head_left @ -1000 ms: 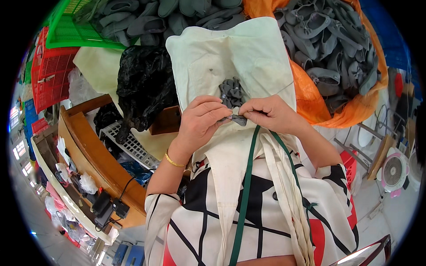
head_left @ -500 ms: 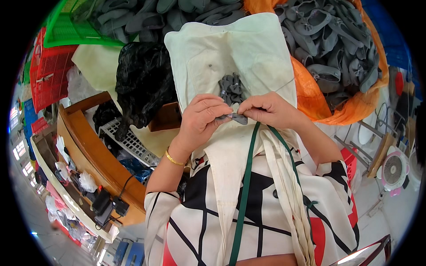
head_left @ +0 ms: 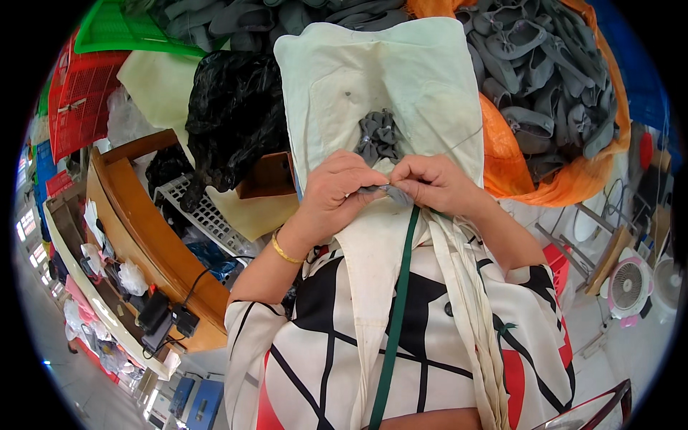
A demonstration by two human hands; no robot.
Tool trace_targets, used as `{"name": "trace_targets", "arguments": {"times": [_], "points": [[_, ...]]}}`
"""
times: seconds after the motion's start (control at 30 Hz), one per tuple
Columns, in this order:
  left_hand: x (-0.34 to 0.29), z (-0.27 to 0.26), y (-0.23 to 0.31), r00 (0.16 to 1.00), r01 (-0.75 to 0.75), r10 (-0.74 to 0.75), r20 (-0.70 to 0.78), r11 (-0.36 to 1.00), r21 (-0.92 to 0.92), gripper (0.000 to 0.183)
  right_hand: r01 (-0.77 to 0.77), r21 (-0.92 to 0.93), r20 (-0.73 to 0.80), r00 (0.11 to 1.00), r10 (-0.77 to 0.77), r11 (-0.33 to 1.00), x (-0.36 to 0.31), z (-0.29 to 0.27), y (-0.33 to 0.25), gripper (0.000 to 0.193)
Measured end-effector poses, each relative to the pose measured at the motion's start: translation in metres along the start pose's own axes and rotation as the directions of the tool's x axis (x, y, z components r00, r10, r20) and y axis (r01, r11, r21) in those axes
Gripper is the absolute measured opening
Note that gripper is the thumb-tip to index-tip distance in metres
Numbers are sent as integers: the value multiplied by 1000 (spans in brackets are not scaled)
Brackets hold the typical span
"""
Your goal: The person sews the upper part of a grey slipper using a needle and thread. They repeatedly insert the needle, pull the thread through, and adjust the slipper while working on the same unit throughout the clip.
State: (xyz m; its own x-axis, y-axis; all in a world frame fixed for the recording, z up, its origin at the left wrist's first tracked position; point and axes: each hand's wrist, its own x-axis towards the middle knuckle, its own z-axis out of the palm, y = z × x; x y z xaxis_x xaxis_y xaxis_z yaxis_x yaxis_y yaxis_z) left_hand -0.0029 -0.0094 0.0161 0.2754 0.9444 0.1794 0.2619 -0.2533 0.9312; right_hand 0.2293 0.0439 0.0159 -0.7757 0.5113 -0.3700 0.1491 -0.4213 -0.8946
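Plainly, grey fabric (head_left: 398, 195) between fingers (head_left: 362, 174).

No readable text, labels, numbers, signs

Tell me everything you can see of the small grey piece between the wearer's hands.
The small grey piece looks like soft, thin cloth, folded or bunched, paler where its lower flap shows. The left hand and right hand both pinch it between thumb and fingers, hiding much of its shape. It sits over the white cloth, nearer the wearer than the heap of grey pieces.
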Motion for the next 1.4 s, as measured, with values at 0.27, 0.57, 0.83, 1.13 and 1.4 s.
{"name": "trace_targets", "arguments": {"times": [0.27,0.57,0.83,1.13,1.4], "points": [[-1,6,2,999,45,-45,7,999,-17,23,-98,83,16,995,97,992,4,-1,-10,38],[2,11,2,957,287,-288,29,958,17,15,-62,-315,-133,991,20,947,15,-8,-5,29],[7,12,2,955,293,-296,13,948,125,17,363,-867,99,797,-595,342,22,-3,-11,11],[12,11,-10,983,166,-141,-120,956,240,18,39,277,-210,977,21,960,10,10,-44,15],[21,-17,-26,989,74,-6,-146,883,464,15,738,559,-769,632,-96,378,-68,-139,-62,14]]}}
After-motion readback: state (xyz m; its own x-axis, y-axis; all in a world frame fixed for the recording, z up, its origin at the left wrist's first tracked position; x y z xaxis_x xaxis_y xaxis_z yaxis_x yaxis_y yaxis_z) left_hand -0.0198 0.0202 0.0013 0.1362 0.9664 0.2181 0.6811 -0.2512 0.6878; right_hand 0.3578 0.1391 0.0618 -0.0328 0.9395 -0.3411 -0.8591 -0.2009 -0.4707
